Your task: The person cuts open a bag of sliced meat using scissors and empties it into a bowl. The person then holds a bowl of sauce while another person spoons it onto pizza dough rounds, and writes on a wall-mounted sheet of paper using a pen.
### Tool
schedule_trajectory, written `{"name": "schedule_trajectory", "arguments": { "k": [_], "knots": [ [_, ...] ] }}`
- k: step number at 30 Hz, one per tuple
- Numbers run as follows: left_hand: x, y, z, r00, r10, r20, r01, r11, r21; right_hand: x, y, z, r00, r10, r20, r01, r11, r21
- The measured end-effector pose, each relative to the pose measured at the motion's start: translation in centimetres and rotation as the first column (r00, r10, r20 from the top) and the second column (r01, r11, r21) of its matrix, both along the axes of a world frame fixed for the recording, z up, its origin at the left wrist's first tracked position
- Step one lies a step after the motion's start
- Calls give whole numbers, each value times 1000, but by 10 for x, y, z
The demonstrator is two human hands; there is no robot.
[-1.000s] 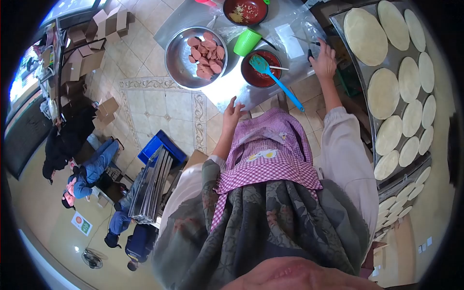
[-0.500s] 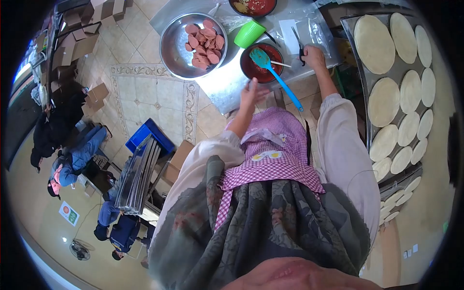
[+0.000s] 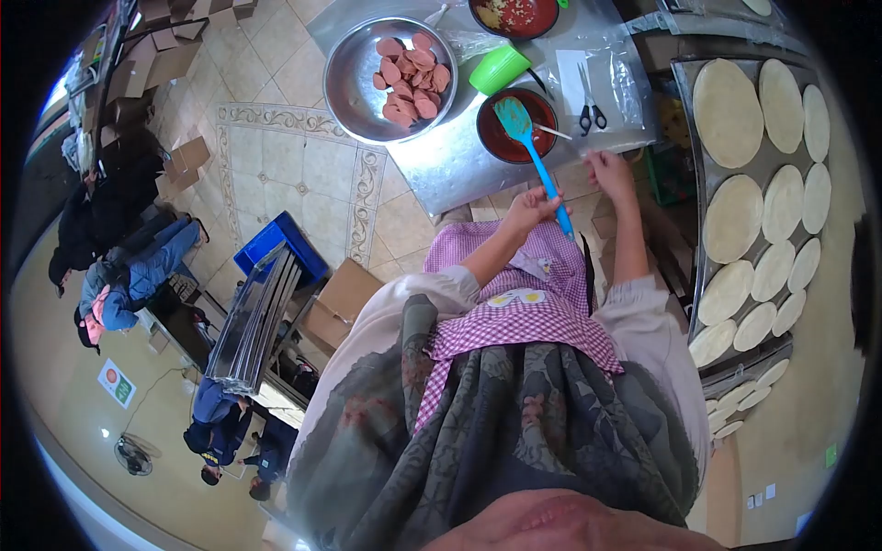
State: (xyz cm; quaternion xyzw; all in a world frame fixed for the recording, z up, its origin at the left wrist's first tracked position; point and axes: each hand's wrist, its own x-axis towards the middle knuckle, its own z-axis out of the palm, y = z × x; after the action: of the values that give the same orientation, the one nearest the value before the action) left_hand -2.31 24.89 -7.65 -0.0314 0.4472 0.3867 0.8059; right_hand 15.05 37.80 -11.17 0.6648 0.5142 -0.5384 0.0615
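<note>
Bowl (image 3: 341, 87) of pink slices (image 3: 404, 90), one; one green cup (image 3: 499, 70); two dark bowls (image 3: 489, 138), the nearer holding one blue spatula (image 3: 540, 163); left hand (image 3: 528, 211) half-curls at its handle (image 3: 564, 220), grip unclear; one pair of scissors (image 3: 588, 107); right hand (image 3: 614, 174) curls loosely nearby, any hold unclear; twelve flatbreads (image 3: 733, 219) on one tray (image 3: 759, 165)

View from 1 head-worn, wide-angle camera, facing forward and steeply down. Near the lens, the dark grey-green, floral-patterned cloth garment (image 3: 501, 404) fills the lower middle; farther out appear the bare left hand (image 3: 530, 211) and bare right hand (image 3: 612, 174), then, toward the upper edge, the shiny silver, flat-topped table (image 3: 441, 174), seen from above. Curved margins take in the beige, tiled floor (image 3: 276, 73) at left and the grey, flat tray (image 3: 755, 167) of pale, round discs (image 3: 728, 114) at right; the corners fall black.
</note>
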Motion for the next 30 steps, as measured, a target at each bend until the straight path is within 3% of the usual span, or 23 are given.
{"name": "schedule_trajectory", "arguments": {
  "k": [4, 7, 10, 12, 13, 14, 15, 16, 17, 19, 22, 23, 25, 28, 30],
  "knots": [
    [-15, -31, 26, 995, 12, -96, 1, 990, 141, -14, -46, 42, 958, -168, -233, 101, 957, -272],
    [-40, -28, 46, 943, 21, -331, 17, 994, 112, -41, -44, 68, 925, -122, -361, 42, 974, -222],
    [-88, -8, 45, 851, 177, -494, -97, 978, 184, -81, -28, 82, 879, -51, -473, 0, 994, -109],
    [-130, 8, 43, 603, 181, -777, 32, 968, 250, -101, -26, 88, 865, -14, -501, 5, 1000, -20],
    [-152, 22, 32, 622, 278, -732, -117, 957, 264, -109, -22, 89, 859, 4, -511, 8, 1000, 22],
    [-173, 38, 24, 436, 323, -840, -76, 943, 323, -114, -17, 89, 874, 44, -484, -9, 997, 74],
    [-207, 40, -12, 326, 300, -896, 4, 948, 319, -117, -16, 89, 888, 81, -452, -28, 992, 123],
    [-229, 58, -14, 397, 276, -876, -42, 958, 283, -115, -17, 88, 904, 113, -413, -46, 985, 168],
    [-246, 67, -34, 245, 316, -917, 10, 945, 328, -109, -20, 86, 909, 101, -404, -30, 984, 177],
    [-268, 79, -51, 378, 347, -858, -21, 930, 367, -93, -31, 84, 924, 76, -374, 1, 979, 201],
    [-287, 94, -76, 211, 136, -968, 93, 983, 158, -65, -27, 83, 956, -126, -267, 184, 961, 207],
    [-285, 99, -77, 135, 53, -989, 131, 989, 71, -55, -23, 80, 990, -28, -139, 83, 910, 406],
    [-277, 90, -66, 19, -22, -1000, 182, 983, -18, -41, -31, 82, 981, 92, 168, -185, 688, 702],
    [-269, 96, -86, -161, -98, -982, 207, 970, -131, -40, -12, 67, 947, 154, 281, -318, 561, 765],
    [-257, 99, -81, -248, -157, -956, 227, 950, -215, -46, -8, 50, 908, 177, 379, -399, 644, 653]
  ]
}}
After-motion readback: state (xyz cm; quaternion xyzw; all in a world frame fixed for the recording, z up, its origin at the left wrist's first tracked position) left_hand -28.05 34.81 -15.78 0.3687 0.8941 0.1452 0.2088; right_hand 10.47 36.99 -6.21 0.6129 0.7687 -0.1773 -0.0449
